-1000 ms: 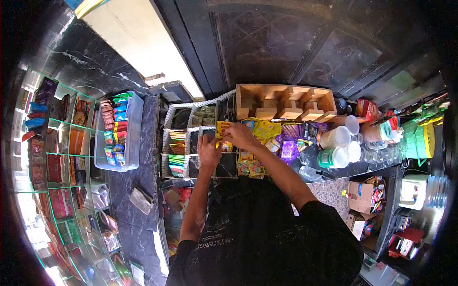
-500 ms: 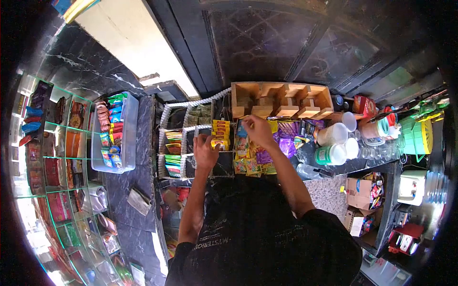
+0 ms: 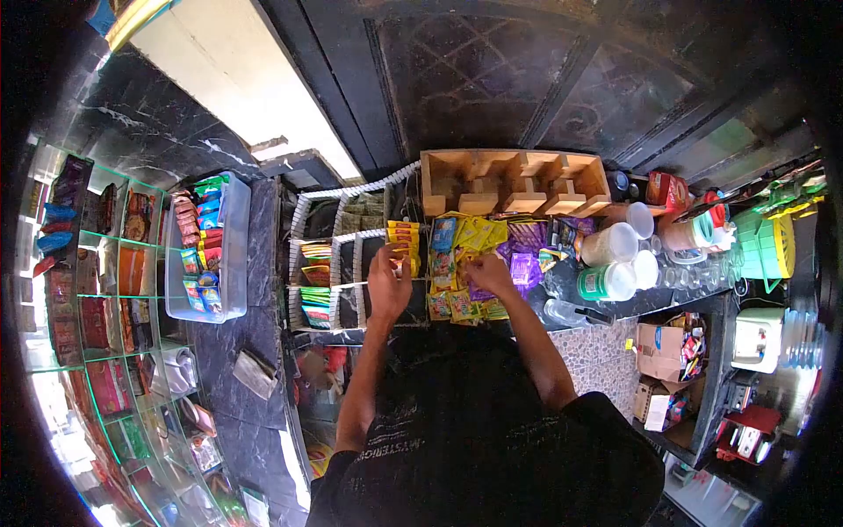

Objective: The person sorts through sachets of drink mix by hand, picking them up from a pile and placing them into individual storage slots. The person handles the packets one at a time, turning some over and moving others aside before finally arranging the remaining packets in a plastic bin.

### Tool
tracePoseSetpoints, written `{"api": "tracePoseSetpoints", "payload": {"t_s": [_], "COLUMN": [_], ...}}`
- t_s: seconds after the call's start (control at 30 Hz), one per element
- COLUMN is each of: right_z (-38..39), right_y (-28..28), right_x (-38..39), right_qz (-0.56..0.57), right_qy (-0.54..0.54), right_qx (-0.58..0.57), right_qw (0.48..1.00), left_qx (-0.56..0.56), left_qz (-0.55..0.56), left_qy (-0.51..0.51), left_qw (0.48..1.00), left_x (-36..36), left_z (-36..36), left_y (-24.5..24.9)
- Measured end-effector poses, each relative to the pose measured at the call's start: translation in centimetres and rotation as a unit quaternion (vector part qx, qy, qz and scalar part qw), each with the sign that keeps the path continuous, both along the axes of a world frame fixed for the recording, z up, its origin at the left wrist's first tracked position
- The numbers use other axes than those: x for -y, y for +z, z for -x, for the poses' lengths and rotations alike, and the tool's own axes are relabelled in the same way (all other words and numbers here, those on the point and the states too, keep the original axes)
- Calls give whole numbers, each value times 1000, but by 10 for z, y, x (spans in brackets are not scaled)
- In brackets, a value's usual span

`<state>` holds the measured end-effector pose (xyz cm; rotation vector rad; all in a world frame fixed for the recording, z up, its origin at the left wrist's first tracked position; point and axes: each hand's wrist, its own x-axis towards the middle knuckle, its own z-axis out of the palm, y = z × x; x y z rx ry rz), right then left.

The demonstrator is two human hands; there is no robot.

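My left hand (image 3: 389,279) is at the edge of a white woven divided basket (image 3: 349,235). Its fingers are bent around the lower end of a stack of yellow sachets (image 3: 404,230), partly covering them. To its right, my right hand (image 3: 490,274) is over a spread of sachets, with fingertips pinched together; what they hold is hidden. Around that hand lie yellow sachets (image 3: 481,232), purple packets (image 3: 525,269), a blue packet (image 3: 443,234) and yellow-green packets (image 3: 463,306). Orange and green sachets (image 3: 317,295) stand in the basket's left compartments.
Behind the sachets stands a wooden divided box (image 3: 514,184). Plastic jars (image 3: 612,248) and glasses crowd the counter's right side. At left are a clear tub (image 3: 237,255) of packets and glass shelves (image 3: 114,299). Cardboard boxes (image 3: 660,351) sit lower right.
My right hand has come down and toward me from near the wooden box, uncovering the blue packet and yellow sachets. My left hand has shifted slightly right, staying by the yellow stack.
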<state>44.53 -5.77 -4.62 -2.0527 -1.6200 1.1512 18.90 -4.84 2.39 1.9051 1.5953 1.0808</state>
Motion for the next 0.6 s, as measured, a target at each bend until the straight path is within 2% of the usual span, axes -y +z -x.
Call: {"api": "tracePoseSetpoints", "payload": {"t_s": [0.07, 0.13, 0.23, 0.27, 0.33, 0.37, 0.43, 0.47, 0.53, 0.6], "right_z": [11, 20, 22, 23, 26, 24, 15, 9, -2, -3], "right_y": [-10, -20, -31, -25, -5, -4, -1, 2, 6, 25], "right_x": [-2, -5, -9, -9, -5, -4, -2, 0, 3, 7], "right_qz": [39, -41, -21, -23, 14, 15, -91, -91, -27, -35], "right_qy": [-39, -77, -107, -105, -189, -188, -146, -146, -131, -130], "right_qx": [-38, -63, -95, -95, -174, -173, -100, -100, -211, -230], "right_qw": [998, 994, 990, 990, 966, 967, 980, 980, 968, 964], "left_qx": [52, 63, 83, 90, 88, 85, 82, 79, 112, 146], "left_qz": [42, 55, 71, 75, 69, 65, 69, 72, 99, 125], "left_qy": [-19, -25, -39, -45, -44, -46, -47, -50, -58, -69], "left_qw": [998, 996, 993, 992, 993, 993, 993, 993, 987, 979], "left_x": [4, 7, 8, 7, 8, 9, 10, 10, 11, 10], "left_z": [-2, -4, -5, -4, -3, -4, -4, -3, -7, -12], "left_y": [3, 6, 4, 3, 6, 6, 3, -1, -10, -14]}}
